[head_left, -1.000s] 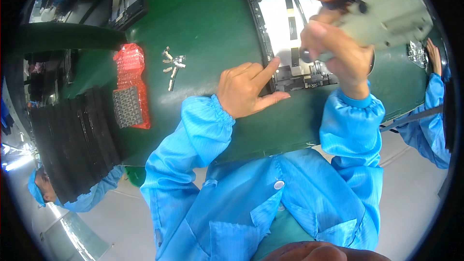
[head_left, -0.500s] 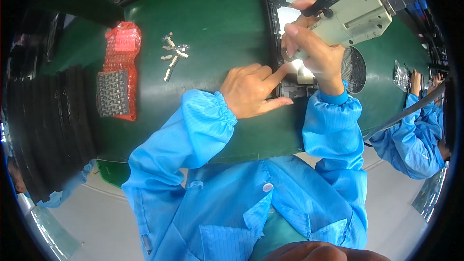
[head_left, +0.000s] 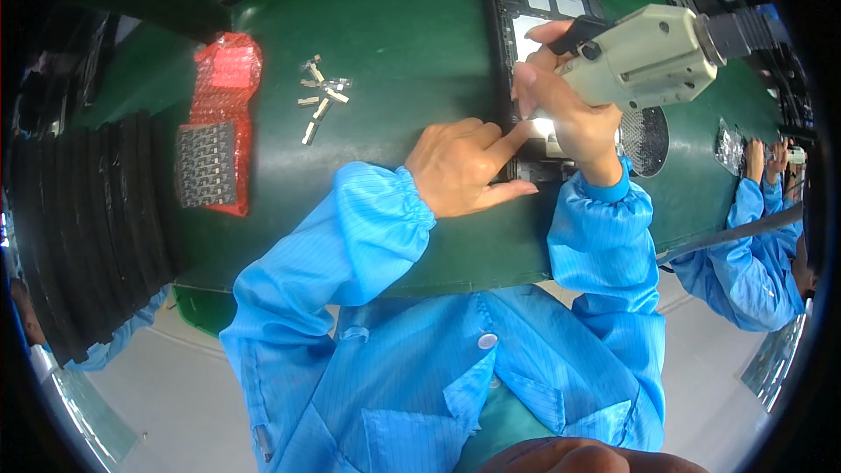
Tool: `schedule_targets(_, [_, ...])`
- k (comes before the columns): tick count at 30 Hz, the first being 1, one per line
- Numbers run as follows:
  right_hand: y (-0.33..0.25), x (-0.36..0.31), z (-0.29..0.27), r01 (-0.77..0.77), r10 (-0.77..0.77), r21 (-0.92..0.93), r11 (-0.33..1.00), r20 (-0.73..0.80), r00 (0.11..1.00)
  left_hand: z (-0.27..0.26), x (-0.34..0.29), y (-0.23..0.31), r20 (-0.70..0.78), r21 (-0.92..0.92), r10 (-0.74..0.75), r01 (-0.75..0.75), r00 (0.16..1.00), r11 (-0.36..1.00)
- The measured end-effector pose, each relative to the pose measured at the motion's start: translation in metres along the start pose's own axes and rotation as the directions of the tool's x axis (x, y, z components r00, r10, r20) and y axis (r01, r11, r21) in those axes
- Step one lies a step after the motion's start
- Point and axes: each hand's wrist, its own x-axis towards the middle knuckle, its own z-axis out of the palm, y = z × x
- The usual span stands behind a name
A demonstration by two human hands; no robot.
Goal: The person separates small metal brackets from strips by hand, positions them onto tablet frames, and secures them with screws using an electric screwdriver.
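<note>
My right hand [head_left: 578,118] is wrapped round a pale green-grey electric screwdriver [head_left: 648,61] with a black lever and a dark cable end. Its body slants up to the right, and the tip is hidden behind my fingers. Below it lies a black device casing [head_left: 505,44] with white rectangular patches. A bright light shines on the casing's near part. My left hand [head_left: 457,166] lies at the casing's left edge, palm down, index finger stretched onto it and thumb out to the right. Nothing shows in that hand.
Small pale connector-like parts [head_left: 322,101] lie loose on the green table [head_left: 385,44]. Left of them is a red bubble-wrap bag [head_left: 223,92] with a grey parts tray [head_left: 206,166] on it. Black slabs stand far left. A round mesh-textured dish [head_left: 646,142] and a co-worker's blue sleeves [head_left: 736,236] are rightward.
The screwdriver and my right hand sit slightly lower and further right, with the tool a little less steep. The whole view has shifted slightly. My left index finger stays on the casing.
</note>
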Motion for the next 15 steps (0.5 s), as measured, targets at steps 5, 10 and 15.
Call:
schedule_targets(5, [-0.001,-0.003,0.0,-0.072,0.073,0.013,0.997,-0.081,0.994,0.0,0.001,0.001,-0.052,0.03,0.035,-0.033,0.998,0.999])
schedule_targets(10, [-0.011,-0.002,-0.012,0.035,-0.028,0.061,0.998,-0.123,0.992,-0.046,0.009,-0.023,0.208,-0.027,-0.039,0.045,0.977,0.999])
schedule_targets(15, [-0.027,-0.012,-0.053,0.151,-0.142,0.054,0.987,-0.141,0.98,-0.12,0.0,-0.083,0.098,0.241,-0.437,0.405,0.894,0.882])
